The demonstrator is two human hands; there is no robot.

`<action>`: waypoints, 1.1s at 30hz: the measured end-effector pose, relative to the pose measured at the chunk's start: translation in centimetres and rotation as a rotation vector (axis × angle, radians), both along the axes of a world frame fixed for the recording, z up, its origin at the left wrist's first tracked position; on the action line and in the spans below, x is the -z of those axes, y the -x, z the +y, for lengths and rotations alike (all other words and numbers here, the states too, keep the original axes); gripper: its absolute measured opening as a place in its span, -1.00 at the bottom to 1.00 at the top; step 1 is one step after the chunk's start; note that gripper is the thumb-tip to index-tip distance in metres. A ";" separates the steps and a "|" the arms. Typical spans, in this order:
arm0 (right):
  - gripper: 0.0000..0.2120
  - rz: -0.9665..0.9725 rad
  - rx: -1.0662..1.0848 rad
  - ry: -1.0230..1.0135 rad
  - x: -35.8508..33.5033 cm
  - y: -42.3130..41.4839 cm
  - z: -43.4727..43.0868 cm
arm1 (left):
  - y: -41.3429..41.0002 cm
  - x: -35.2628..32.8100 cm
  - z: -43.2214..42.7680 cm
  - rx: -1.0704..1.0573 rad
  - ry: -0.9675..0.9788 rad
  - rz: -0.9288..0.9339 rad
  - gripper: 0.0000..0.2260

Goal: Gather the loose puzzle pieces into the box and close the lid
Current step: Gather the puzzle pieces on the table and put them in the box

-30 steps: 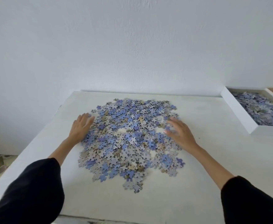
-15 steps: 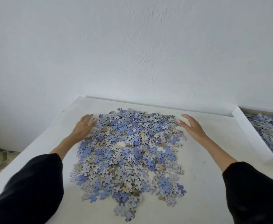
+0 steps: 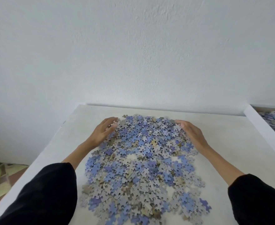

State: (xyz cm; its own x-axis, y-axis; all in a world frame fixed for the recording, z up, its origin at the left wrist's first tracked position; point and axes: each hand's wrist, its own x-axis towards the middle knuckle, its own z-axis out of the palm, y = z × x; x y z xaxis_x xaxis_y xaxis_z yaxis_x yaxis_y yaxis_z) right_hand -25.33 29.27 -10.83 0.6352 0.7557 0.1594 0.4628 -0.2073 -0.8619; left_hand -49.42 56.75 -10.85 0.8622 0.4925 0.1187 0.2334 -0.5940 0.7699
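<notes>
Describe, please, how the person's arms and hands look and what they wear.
Both arms wear black sleeves, the left sleeve and right sleeve ending short of the wrists, forearms bare. The left hand and right hand are bare: no gloves, rings or watch visible.

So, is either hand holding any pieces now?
No, nothing held: left hand and right hand rest open against the far sides of the puzzle pieces.

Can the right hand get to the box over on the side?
Probably yes. The right hand rests at the pile's right edge, and only bare table lies between it and the box's white wall. Nothing blocks the way.
</notes>
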 end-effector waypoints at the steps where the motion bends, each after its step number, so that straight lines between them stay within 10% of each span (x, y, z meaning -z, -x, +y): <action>1: -0.67 0.004 0.049 -0.059 -0.1 -0.3 0.3 | -0.1 -0.4 0.3 -0.013 0.028 -0.044 -0.33; 6: -0.57 0.032 0.075 0.061 -1.3 -2.9 3.3 | -2.4 -1.5 2.7 -0.084 0.060 0.023 -0.38; 11: -0.40 -0.014 -0.173 0.328 -1.6 -2.2 7.0 | -6.0 -1.5 1.9 0.027 0.052 0.174 0.03; 16: -0.45 -0.277 -0.264 0.413 -0.4 -0.2 7.3 | -7.4 0.3 -0.1 0.221 -0.062 0.191 -0.34; 20: -0.13 -0.335 -0.282 0.377 -0.7 1.3 5.7 | -5.8 -0.5 -0.6 0.277 -0.078 0.193 -0.42; 26: -0.28 -0.232 -0.341 0.438 -2.0 2.4 3.1 | -1.9 -2.6 -3.2 0.377 -0.297 0.332 -0.05; 33: 0.12 -0.457 -0.452 0.778 -1.6 4.1 2.7 | 0.8 -1.0 -5.9 0.464 -0.432 0.479 0.10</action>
State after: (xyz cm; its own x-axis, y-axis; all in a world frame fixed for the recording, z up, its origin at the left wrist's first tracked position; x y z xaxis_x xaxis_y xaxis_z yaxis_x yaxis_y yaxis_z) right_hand -29.42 31.95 -9.25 0.2644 0.9084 -0.3240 0.8893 -0.3596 -0.2826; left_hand -50.24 50.83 -9.83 0.9736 0.0657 -0.2188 0.1367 -0.9348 0.3277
